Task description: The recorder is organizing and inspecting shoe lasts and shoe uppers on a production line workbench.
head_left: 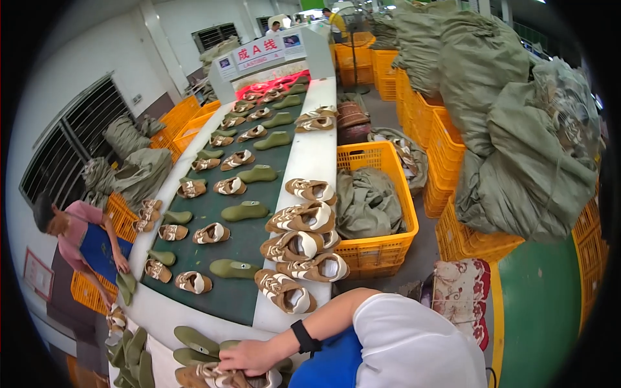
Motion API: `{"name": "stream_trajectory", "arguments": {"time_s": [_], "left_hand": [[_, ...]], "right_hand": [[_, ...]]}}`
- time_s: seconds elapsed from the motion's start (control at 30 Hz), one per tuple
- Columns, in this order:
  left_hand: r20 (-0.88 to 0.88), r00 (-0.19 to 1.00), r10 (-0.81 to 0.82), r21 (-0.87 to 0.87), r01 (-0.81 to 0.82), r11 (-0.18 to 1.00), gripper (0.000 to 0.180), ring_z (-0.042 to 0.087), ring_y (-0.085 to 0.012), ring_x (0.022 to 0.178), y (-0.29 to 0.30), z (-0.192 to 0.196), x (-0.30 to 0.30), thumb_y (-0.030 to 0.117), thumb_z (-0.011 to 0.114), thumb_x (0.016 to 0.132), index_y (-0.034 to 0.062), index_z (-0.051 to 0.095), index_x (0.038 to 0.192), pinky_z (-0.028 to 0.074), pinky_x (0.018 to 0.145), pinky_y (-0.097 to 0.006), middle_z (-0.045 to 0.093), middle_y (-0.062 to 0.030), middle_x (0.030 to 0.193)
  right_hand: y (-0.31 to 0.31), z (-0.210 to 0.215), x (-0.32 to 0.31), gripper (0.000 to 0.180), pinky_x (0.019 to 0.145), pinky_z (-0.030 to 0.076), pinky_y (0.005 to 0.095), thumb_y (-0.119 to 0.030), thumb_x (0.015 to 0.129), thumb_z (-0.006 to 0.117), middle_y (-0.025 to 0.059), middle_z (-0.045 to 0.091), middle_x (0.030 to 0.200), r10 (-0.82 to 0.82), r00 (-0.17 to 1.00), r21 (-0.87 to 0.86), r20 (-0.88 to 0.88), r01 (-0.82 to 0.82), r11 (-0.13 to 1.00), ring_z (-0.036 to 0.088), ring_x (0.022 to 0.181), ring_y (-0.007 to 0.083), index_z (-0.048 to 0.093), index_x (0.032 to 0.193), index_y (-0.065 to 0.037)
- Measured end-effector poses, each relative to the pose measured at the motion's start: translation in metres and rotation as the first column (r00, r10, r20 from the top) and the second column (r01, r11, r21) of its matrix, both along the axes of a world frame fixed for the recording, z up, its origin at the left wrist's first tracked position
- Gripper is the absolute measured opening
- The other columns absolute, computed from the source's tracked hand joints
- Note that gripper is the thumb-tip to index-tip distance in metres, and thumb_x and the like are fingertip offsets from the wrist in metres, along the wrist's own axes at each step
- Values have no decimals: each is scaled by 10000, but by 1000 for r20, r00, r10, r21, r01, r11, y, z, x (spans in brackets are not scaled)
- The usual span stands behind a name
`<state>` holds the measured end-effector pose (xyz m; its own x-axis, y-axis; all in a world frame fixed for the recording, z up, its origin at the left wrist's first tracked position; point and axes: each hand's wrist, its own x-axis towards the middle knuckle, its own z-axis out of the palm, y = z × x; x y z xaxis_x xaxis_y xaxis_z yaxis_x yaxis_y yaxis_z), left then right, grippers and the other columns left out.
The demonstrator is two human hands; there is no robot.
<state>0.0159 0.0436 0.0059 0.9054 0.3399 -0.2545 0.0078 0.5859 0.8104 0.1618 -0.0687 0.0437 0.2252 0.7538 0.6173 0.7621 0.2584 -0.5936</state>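
Note:
At the bottom edge my right hand [249,357], with a black band on the wrist, reaches in from the right. Its fingers are bent down and closed on a brown-and-white sneaker upper [206,375]. Just behind the hand lie green shoe lasts [194,339]. Along the conveyor's white near-right edge stand several brown-and-white sneaker uppers [301,218], some leaning on each other. On the dark green conveyor belt [194,258], more uppers lie in rows beside green lasts [244,210]. My left hand does not show.
Across the belt at the left, a co-worker in a pink shirt and blue apron [97,242] holds a green last [126,286]. An orange crate [381,252] with grey-green sacking stands right of the conveyor. Stacked crates and large sacks [517,149] line the right. A patterned cushion [460,297] sits beside me.

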Motion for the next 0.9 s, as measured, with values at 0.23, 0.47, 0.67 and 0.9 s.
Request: {"name": "stream_trajectory", "arguments": {"time_s": [0.23,0.47,0.67,0.9], "left_hand": [[17,997,74,-104,-72,992,429,491,-250,1084,25,-37,-18,259,479,869,13,442,1219,374,942,-377,507,-123,1194],[54,929,367,-204,-349,914,403,534,-242,1033,5,-20,-33,275,439,903,16,450,1210,409,917,-367,544,-128,1149],[90,907,411,-182,-391,902,482,471,-231,1122,-1,-29,-41,215,488,895,38,321,1312,359,979,-362,448,-93,1262],[75,867,492,718,-389,577,716,368,-237,1196,-10,19,-17,105,678,704,66,310,1317,385,944,-381,277,-121,1344]], "right_hand": [[25,3,-13,366,660,424,437,-107,662,603,134,462,895,221,973,-90,-64,-226,970,516,803,348,477,1006,-108],[13,-1,-8,583,676,455,306,-130,747,609,98,488,1002,331,847,-146,-416,-422,895,535,795,205,376,1281,-114],[16,-13,-13,506,594,471,359,-173,778,548,155,602,839,174,935,-451,-308,-305,839,604,676,293,395,1258,-117],[21,-2,7,459,631,475,426,-162,785,567,180,593,921,-58,997,-233,-60,42,972,583,750,365,436,1209,-43]]}}
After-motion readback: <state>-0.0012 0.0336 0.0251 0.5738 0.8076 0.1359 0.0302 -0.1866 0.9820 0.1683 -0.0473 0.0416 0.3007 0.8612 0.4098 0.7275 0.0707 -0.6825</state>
